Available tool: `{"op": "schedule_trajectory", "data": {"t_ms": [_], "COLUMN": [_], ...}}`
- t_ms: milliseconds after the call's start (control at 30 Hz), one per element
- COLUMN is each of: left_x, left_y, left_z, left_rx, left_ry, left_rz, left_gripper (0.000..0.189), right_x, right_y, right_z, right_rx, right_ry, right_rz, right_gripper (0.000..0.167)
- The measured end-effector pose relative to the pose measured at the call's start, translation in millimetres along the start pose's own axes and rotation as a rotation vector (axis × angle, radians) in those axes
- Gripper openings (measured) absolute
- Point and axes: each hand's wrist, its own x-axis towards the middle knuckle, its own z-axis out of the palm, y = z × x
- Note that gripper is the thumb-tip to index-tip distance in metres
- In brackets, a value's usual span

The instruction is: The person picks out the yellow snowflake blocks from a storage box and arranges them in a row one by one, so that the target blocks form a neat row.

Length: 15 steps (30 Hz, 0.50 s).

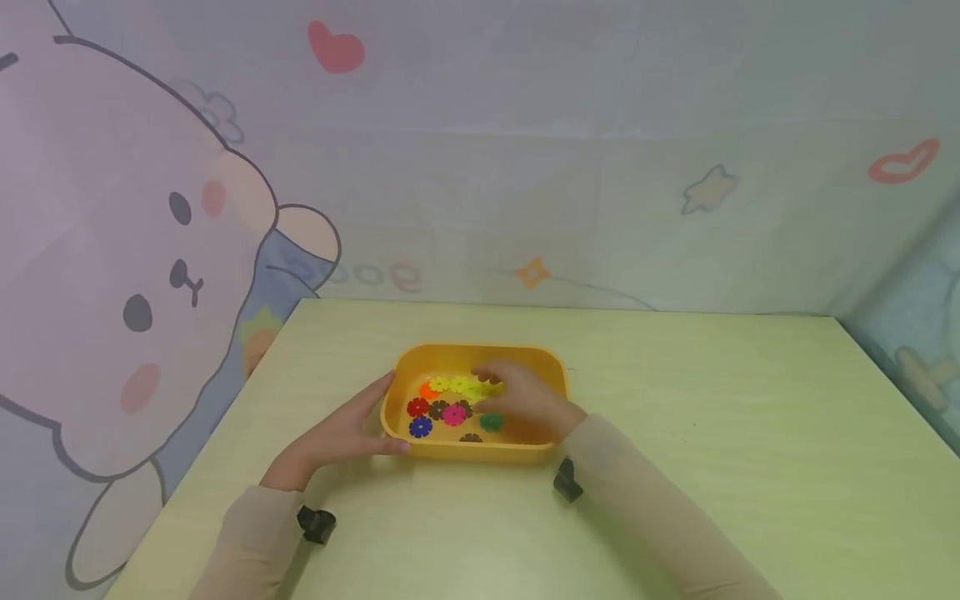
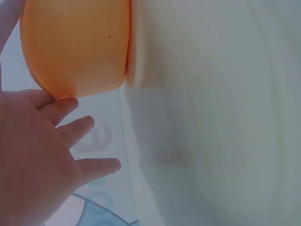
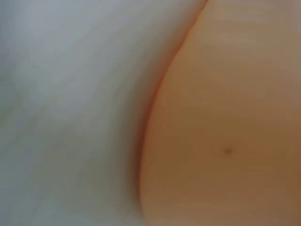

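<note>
A yellow plastic tub point(image 1: 480, 452) stands on the table with several small notched, flower-shaped discs lying inside. Among them are a blue disc point(image 1: 421, 427), a red disc point(image 1: 417, 407), a pink disc point(image 1: 453, 414), a green disc point(image 1: 491, 422) and several yellow discs point(image 1: 459, 384). My left hand point(image 1: 341, 433) rests against the tub's left end, thumb along the front; the left wrist view shows its fingers point(image 2: 77, 129) spread and fairly straight. Inside the tub, my right hand point(image 1: 525, 396) hovers over the discs, thumb and fingers apart. The right wrist view shows only the blurred tub wall point(image 3: 221, 117).
The pale yellow-green table point(image 1: 720, 433) extends around the tub, widest to the right. Behind it hangs a printed cloth point(image 1: 487, 167) with a cartoon bear. A black wrist device point(image 1: 317, 525) sits at the left cuff, another black device point(image 1: 567, 481) at the right.
</note>
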Motion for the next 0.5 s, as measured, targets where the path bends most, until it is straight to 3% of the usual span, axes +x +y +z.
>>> {"op": "schedule_trajectory", "data": {"t_ms": [500], "left_x": [0.5], "left_y": [0.3], "left_z": [-0.9], "left_rx": [-0.008], "left_ry": [-0.006], "left_rz": [-0.014], "left_gripper": [0.112], "right_x": [6.0], "right_y": [5.1], "right_z": [5.2], "right_rx": [-0.128], "right_ry": [-0.003], "right_rz": [0.06], "right_gripper": [0.049]}}
